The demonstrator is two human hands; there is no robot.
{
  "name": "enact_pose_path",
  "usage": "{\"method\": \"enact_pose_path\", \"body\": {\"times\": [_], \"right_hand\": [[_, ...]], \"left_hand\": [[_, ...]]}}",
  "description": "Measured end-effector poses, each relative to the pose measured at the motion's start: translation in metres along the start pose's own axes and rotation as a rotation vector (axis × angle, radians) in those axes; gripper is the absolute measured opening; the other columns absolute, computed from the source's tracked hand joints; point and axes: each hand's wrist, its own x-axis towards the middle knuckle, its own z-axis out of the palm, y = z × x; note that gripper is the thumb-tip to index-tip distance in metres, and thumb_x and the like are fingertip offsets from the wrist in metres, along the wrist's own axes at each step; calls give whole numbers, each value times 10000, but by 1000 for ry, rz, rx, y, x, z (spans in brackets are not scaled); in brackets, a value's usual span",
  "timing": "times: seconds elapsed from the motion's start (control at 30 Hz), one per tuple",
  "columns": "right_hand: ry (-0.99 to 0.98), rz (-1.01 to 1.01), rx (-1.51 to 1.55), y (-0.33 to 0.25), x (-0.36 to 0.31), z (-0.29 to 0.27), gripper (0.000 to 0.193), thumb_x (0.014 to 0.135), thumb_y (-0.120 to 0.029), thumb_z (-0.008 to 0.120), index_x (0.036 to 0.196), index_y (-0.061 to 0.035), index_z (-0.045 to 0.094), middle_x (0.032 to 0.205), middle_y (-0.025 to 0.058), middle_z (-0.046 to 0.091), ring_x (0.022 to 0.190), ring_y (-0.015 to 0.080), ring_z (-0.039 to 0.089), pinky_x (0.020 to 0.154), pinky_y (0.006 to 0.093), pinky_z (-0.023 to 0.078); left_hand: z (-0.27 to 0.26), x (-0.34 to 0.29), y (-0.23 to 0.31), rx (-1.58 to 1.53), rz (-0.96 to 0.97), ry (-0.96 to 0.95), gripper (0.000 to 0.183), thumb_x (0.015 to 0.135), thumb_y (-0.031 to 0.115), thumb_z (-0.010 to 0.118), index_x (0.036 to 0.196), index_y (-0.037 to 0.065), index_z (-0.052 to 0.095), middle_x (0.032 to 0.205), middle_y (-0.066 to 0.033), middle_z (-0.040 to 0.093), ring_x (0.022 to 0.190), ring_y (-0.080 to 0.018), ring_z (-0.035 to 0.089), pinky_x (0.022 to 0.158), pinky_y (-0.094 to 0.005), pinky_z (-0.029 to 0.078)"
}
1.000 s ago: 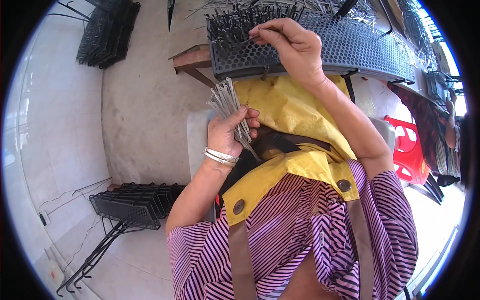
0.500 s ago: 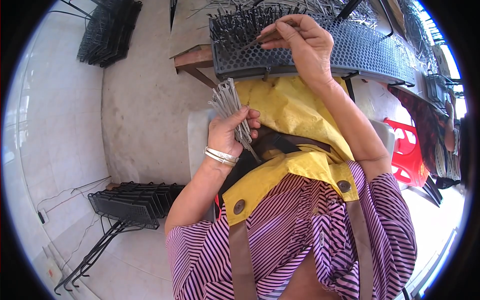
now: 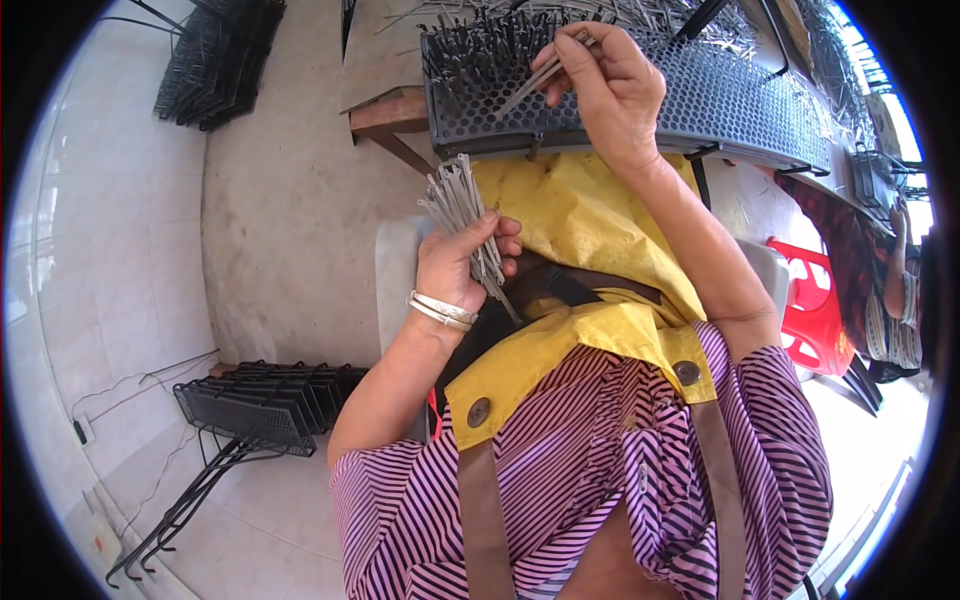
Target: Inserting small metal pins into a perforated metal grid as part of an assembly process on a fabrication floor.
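My left hand (image 3: 462, 258) is closed round a bundle of thin grey metal strips (image 3: 456, 195), held over my lap beside the yellow apron (image 3: 540, 205). The strips fan out above the thumb, and some show small holes at their ends. Up at the black perforated metal basket (image 3: 700, 110), my right hand (image 3: 615, 90) pinches a few similar metal strips (image 3: 530, 88) between thumb and fingers. Their lower ends slant down to the left, in front of the basket. Many dark strips (image 3: 480, 60) stand upright in the basket's left part.
Loose strips (image 3: 640, 40) lie heaped behind the basket. Stacked black wire racks (image 3: 260, 405) stand at lower left, with another dark stack (image 3: 220, 65) at upper left. On the right are a red plastic stool (image 3: 810, 305) and another person's arm (image 3: 895, 260).
My right hand has tilted slightly, and the strips in it now show more clearly, fanned apart. My left hand with its bundle has hardly moved.
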Motion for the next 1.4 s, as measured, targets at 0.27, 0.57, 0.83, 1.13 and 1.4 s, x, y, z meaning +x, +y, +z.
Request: {"method": "enact_pose_path", "body": {"times": [0.27,0.57,0.83,1.13,1.4], "right_hand": [[-10,130,84,2,2,-3,114,837,-32,478,908,38,534,722,96,607,500,77,503,445,170,399],[42,173,200,-8,10,5,113,813,-71,533,867,21,569,712,97,614,557,111,560,452,193,406],[52,97,226,9,11,11,79,810,-14,526,873,14,564,691,62,604,546,62,536,449,165,392],[-132,-38,-94,12,3,9,138,789,10,544,923,23,574,777,77,626,729,89,592,589,161,457],[-17,0,260,4,14,9,91,791,0,547,879,15,566,709,58,611,572,62,544,487,167,420]], "left_hand": [[-2,0,0,-27,23,-77,135,802,129,537,808,-6,537,731,-83,544,580,-150,471,437,-249,353],[-2,1,0,-53,15,-61,115,802,119,534,803,4,531,735,-80,540,562,-145,450,424,-243,332],[-1,0,1,-65,17,-63,96,805,117,530,807,21,521,733,-83,536,530,-136,427,403,-238,313],[-2,0,1,-71,12,-72,130,802,117,537,849,1,504,717,-92,535,532,-137,448,411,-235,321],[-1,1,1,-60,16,-64,108,812,119,522,812,11,521,744,-78,530,528,-122,426,403,-225,315]]}}
